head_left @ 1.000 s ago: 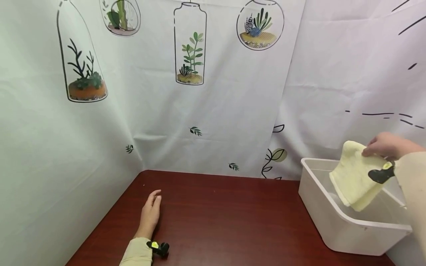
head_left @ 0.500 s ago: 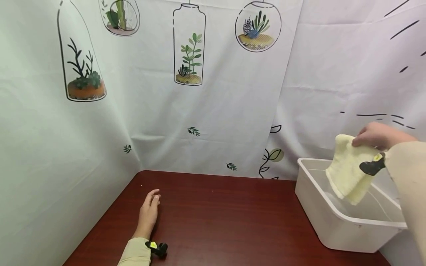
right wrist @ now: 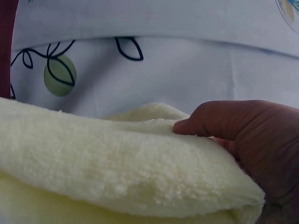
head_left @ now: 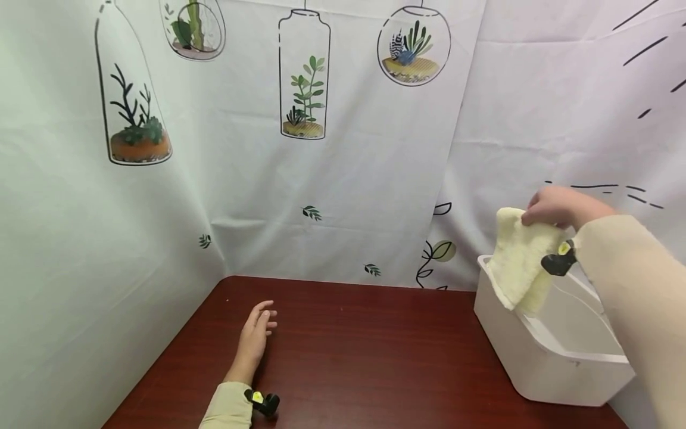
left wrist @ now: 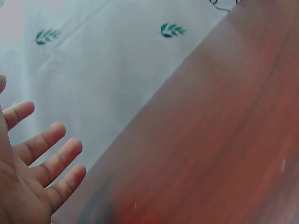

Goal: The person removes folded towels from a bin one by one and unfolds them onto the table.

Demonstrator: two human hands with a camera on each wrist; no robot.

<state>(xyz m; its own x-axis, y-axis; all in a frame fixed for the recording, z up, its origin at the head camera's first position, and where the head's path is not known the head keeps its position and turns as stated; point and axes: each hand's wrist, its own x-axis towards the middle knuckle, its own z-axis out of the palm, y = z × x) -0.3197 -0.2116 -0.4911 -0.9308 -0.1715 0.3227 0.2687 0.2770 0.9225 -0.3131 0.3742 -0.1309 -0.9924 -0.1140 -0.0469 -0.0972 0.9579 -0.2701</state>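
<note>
A folded pale yellow towel (head_left: 522, 256) hangs from my right hand (head_left: 563, 207), which pinches its upper edge between thumb and fingers. In the head view the towel overlaps the left rim of a white plastic bin (head_left: 557, 378). Its fuzzy pile and fold fill the lower part of the right wrist view, with the thumb on top of the towel (right wrist: 121, 163). At the left of the table my left hand (head_left: 254, 339) is low over the wood and holds nothing. The left wrist view shows that hand's fingers (left wrist: 51, 154) spread and relaxed.
The dark red wooden table (head_left: 354, 357) runs back to a white curtain (head_left: 364, 179) printed with plants in jars. Another curtain side borders the table's left edge. The bin stands at the table's right end. Each wrist wears a small black camera (head_left: 559, 260).
My right hand has lifted the towel and carried it left, from over the bin's inside to its left rim. The left hand has shifted slightly right.
</note>
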